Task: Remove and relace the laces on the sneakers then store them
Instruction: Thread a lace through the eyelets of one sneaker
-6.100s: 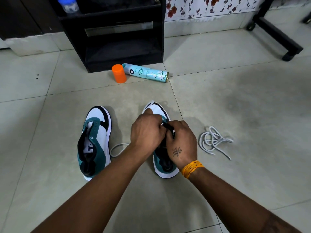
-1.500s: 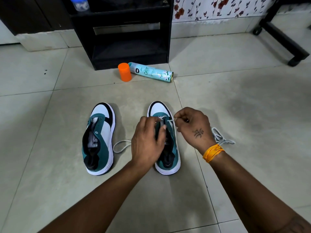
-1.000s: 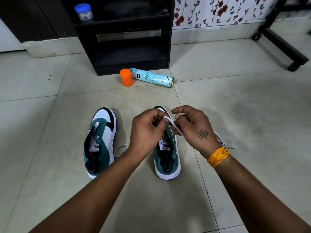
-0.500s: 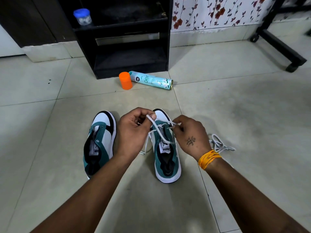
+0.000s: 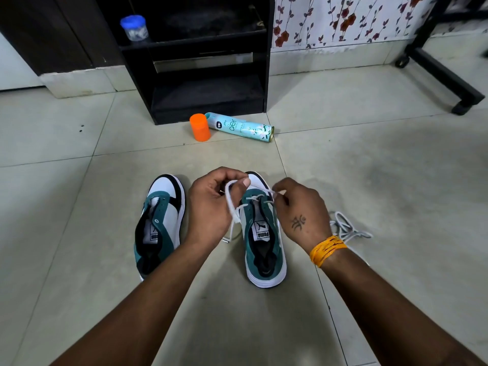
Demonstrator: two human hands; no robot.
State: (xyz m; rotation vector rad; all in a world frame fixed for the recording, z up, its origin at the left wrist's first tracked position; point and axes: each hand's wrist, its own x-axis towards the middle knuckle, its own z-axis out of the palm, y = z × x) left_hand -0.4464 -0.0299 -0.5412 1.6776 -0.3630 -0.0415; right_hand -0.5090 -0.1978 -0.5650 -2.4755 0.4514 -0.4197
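Lowest in the frame, two forearms rise from the bottom edge toward the centre, where both hands work over the right-hand sneaker [image 5: 265, 241]. The left hand [image 5: 211, 207] is curled round a loop of the white lace [image 5: 232, 204], thumb pressing it, and the right hand [image 5: 301, 210] pinches the lace's other run just beside the toe-end eyelets. Half a second ago the lace stretched across between the hands; a second before that the fingers were close together at the eyelets. Now it is drawn through, with one bar lying across the lowest eyelets and the loose end trailing to the floor left of the shoe. By my reading, relacing of this shoe has only begun, with most eyelets still bare. The shoe lies flat at frame centre, long axis running bottom to top, heel toward the bottom edge and toe pointing up. The unlaced sneaker [image 5: 159, 223] lies parallel just left of it, toe likewise upward. The second lace [image 5: 346, 228] sits bunched on the tiles at centre right, behind the right wrist. Further up, an orange cap [image 5: 200, 127] and a spray can [image 5: 244, 127] lie before a black shelf unit [image 5: 208, 96].
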